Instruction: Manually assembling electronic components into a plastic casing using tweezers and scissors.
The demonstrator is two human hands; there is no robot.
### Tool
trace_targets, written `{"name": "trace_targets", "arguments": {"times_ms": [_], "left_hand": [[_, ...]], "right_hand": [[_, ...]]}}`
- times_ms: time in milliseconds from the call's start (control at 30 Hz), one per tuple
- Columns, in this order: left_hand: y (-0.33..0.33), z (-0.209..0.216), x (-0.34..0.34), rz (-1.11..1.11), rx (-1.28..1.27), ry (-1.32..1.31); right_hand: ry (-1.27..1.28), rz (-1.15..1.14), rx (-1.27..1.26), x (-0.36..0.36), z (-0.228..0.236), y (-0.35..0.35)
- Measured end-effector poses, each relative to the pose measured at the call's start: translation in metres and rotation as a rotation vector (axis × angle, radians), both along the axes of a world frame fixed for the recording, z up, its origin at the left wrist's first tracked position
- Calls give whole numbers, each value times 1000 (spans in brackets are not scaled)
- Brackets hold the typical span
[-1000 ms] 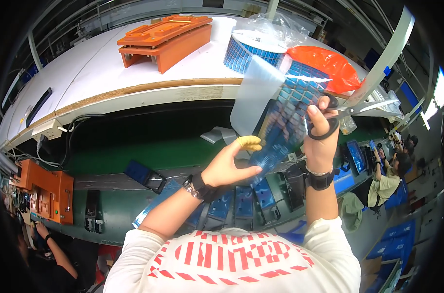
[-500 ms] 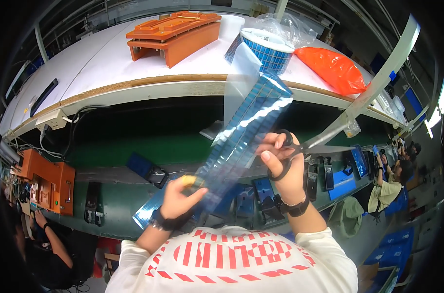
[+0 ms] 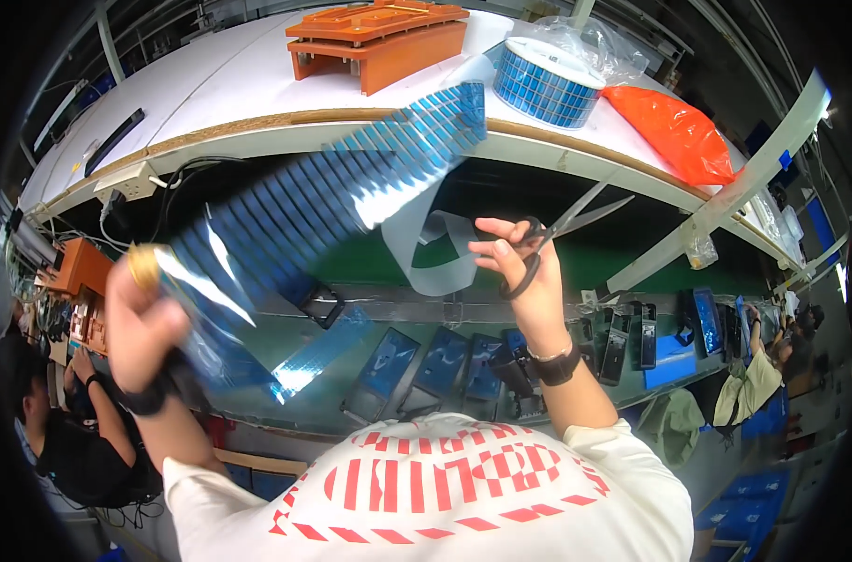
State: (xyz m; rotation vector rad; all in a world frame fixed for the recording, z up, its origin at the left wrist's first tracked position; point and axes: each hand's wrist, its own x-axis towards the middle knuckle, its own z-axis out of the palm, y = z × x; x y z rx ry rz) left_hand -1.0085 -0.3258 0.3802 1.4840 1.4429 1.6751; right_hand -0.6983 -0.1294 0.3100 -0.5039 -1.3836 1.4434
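Observation:
My left hand (image 3: 140,323), blurred by motion and with a yellow cover on one finger, grips a long strip of blue gridded film (image 3: 304,220) at its lower left end. The strip slants up to the right, toward the shelf edge. A translucent backing ribbon (image 3: 435,267) hangs in a loop below it. My right hand (image 3: 529,272) holds black-handled scissors (image 3: 576,222), fingers in the loops; the blades are spread and point up right, apart from the film. A roll of the same blue film (image 3: 548,89) stands on the shelf; whether the strip joins it, I cannot tell.
An orange fixture (image 3: 374,47) and an orange-red bag (image 3: 669,131) rest on the white shelf (image 3: 211,94). Below, several dark device housings (image 3: 440,361) lie on the green bench. A slanted metal post (image 3: 716,220) rises at right. Co-workers sit at both sides.
My left hand has swung left and a little up, drawing the film out across the view. My right hand has shifted slightly, still with the scissors. The backing ribbon now hangs in a loop.

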Motion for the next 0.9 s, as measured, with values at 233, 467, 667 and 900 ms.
{"name": "trace_targets", "arguments": {"times_ms": [233,467,667,900], "left_hand": [[62,189,-52,258,119,718],[96,118,131,-158,171,1228],[76,-127,183,-319,284,880],[49,-162,149,-215,-273,306]], "right_hand": [[21,81,58,-16,6,1],[231,207,-176,-7,2,28],[-22,487,-150,-7,-62,6],[137,497,-599,-7,-96,-2]]}}
